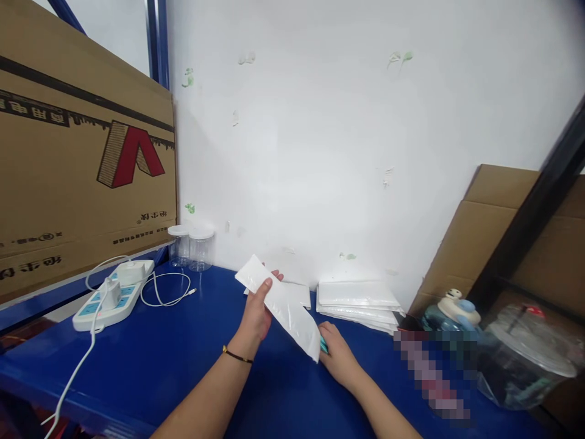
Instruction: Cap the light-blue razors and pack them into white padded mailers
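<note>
Left hand: your thumb and fingers pinching the packet.
Packet: white, slanting above the blue table.
Right hand: your fingers curled around a teal object, beside the packet's lower end.

Left grip pinches; right grip curls, slightly lower.

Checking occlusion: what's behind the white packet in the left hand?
Visible: fingertips of the left hand, part of another flat white item, blue table. The white packet covers some of that item; its full outline can't be seen.
</note>
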{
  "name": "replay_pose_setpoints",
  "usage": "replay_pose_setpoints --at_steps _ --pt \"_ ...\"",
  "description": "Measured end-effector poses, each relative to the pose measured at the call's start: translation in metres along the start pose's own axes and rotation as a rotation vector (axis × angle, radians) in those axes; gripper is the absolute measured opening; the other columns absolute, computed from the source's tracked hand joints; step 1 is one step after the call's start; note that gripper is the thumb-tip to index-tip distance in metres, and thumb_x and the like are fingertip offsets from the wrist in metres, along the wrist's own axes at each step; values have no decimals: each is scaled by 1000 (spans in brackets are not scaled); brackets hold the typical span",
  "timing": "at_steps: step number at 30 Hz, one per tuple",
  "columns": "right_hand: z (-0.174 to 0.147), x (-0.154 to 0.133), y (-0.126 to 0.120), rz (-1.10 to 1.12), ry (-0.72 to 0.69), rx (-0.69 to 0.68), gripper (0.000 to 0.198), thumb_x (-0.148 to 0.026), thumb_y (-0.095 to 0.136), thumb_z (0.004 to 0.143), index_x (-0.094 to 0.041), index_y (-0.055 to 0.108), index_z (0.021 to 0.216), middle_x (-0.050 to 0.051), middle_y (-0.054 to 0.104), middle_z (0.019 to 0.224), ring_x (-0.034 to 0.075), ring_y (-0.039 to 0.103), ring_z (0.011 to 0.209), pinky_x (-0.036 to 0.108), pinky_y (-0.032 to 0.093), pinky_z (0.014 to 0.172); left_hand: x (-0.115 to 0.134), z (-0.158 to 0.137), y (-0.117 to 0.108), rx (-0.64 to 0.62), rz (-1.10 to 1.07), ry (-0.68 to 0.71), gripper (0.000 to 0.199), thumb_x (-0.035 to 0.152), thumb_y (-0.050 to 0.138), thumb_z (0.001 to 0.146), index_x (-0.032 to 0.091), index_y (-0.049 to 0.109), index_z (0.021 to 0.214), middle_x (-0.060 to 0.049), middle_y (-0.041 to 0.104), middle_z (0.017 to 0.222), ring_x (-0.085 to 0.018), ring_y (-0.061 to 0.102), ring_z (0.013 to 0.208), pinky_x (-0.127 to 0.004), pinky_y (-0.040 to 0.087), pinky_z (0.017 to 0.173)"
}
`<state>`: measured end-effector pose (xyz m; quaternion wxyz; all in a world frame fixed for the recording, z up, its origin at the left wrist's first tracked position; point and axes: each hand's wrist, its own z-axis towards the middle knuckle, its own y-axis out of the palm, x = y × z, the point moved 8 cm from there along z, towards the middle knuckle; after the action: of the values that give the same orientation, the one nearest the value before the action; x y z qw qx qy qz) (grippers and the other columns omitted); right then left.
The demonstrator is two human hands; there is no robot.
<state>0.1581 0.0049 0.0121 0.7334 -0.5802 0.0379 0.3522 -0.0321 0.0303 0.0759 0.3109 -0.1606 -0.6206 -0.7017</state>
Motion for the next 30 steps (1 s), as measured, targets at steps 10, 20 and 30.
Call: replay_pose_setpoints --at_steps 10,20,30 --pt "-7 4 -5 -91 5 -49 9 -17 45 83 -22 51 81 3 54 86 19 50 83 29 41 71 71 21 -18 43 56 138 48 39 60 77 26 47 122 -7 62 110 -26 55 111 -44 39 98" --pt "-10 3 -11 -70 10 -73 12 -14 44 81 -23 53 82 2 53 85 18 50 82 27 41 70 114 25 -21 11 317 231 51 37 66 69 21 51 115 -9 59 116 -29 53 110 -44 42 92" --pt "-9 -2 -9 -50 50 -92 13 -12 45 76 -22 52 80 1 53 84 17 51 81 25 39 68 49 33 -52 -453 1639 -47 90 24 84 18 29 63 105 -10 62 106 -43 46 112 -53 20 102"
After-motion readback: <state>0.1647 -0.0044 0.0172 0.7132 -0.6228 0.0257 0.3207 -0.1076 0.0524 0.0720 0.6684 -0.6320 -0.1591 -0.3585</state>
